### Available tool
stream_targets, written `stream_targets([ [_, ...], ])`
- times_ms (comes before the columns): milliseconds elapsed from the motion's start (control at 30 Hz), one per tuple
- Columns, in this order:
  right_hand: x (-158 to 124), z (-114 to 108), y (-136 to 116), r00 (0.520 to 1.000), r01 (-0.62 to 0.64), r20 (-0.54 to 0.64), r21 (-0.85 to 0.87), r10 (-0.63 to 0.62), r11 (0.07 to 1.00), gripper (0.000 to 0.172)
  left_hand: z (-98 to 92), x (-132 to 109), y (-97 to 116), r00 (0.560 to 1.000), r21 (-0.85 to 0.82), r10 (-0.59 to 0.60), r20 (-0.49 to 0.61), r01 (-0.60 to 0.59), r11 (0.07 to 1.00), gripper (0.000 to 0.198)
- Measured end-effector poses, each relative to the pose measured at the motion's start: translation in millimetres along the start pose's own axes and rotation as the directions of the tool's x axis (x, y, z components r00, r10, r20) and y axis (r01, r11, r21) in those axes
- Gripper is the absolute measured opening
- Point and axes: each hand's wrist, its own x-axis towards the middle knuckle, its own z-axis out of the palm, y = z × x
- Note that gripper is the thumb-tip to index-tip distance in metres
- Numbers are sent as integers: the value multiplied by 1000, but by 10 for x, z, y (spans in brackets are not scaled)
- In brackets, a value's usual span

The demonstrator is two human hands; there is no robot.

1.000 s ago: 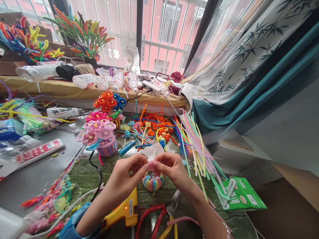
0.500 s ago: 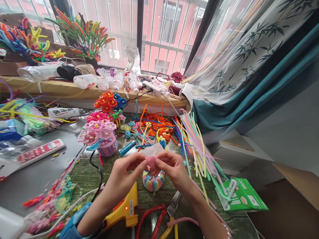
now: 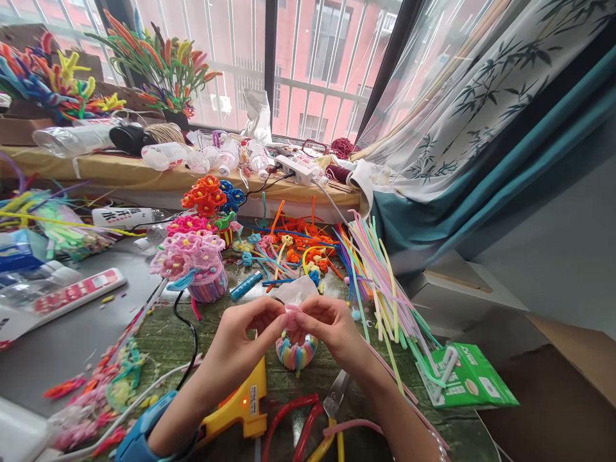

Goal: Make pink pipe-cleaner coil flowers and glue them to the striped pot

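Note:
My left hand [image 3: 251, 328] and my right hand [image 3: 332, 326] meet at the centre, thumbs and forefingers pinched on a small pink pipe-cleaner piece [image 3: 291, 316]. Its exact shape is partly covered by the fingertips. Just below and behind it stands a small round pot wrapped in pastel pipe cleaners [image 3: 297, 353]. A translucent white sheet or bag [image 3: 296, 290] shows beyond the fingers. Beneath my left forearm lies a yellow glue gun [image 3: 240, 407] with its light lit. Scissors [image 3: 335, 394] lie near my right wrist, beside red-handled pliers [image 3: 303, 417].
A pot of pink pipe-cleaner flowers [image 3: 209, 282] stands left of my hands, near a blue glue-stick-like tube [image 3: 246, 285]. Pastel pipe cleaners [image 3: 380, 282] fan out at right, by a green packet [image 3: 474, 375]. A black cable [image 3: 185, 327] crosses the left side. Bottles [image 3: 163, 156] line the sill.
My fingers have shifted slightly on the pink piece, which now shows as a thin strip on top between the fingertips. Everything else stays in place.

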Motion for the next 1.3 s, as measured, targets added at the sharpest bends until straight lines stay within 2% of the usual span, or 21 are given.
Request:
stream_targets([
  [200, 11, -18, 65, 999, 23, 35, 70, -25, 997, 28, -2, -1, 47, 1000, 39, 12, 5, -12, 999, 25],
  [367, 13, 16, 101, 1000, 17, 4, 105, -17, 994, 27, -31, 9, 22, 1000, 34, 15, -20, -14, 999, 25],
  [600, 21, 42, 129, 998, 46, -43, 169, -39, 985, 23, -58, 21, 40, 985, 175, 169, 46, -174, 969, 21],
  [700, 6, 24, 116, 995, 96, -45, 117, -92, 988, 20, -80, -1, 68, 973, 292, 230, 3, -221, 931, 17],
  [767, -13, 12, 94, 993, 115, -23, 77, -114, 990, 18, -98, -29, 92, 953, 378, 298, -48, -259, 889, 10],
  [833, -36, 7, 67, 993, 115, 6, 36, -115, 993, 18, -111, -62, 121, 922, 453, 385, -50, -322, 831, 7],
  [933, -68, 15, 31, 995, 98, 31, -18, -98, 995, 18, -118, -106, 173, 865, 542, 501, 19, -430, 722, 7],
  [1033, -88, 31, 9, 995, 101, 30, -43, -99, 994, 19, -116, -134, 225, 794, 647, 601, 92, -507, 570, 15],
  [1167, -103, 46, -8, 994, 102, 38, -55, -100, 993, 18, -106, -160, 268, 731, 756, 661, 169, -526, 388, 20],
  [1300, -109, 46, -8, 994, 107, 41, -65, -105, 992, 19, -89, -183, 270, 710, 771, 680, 184, -533, 348, 21],
])
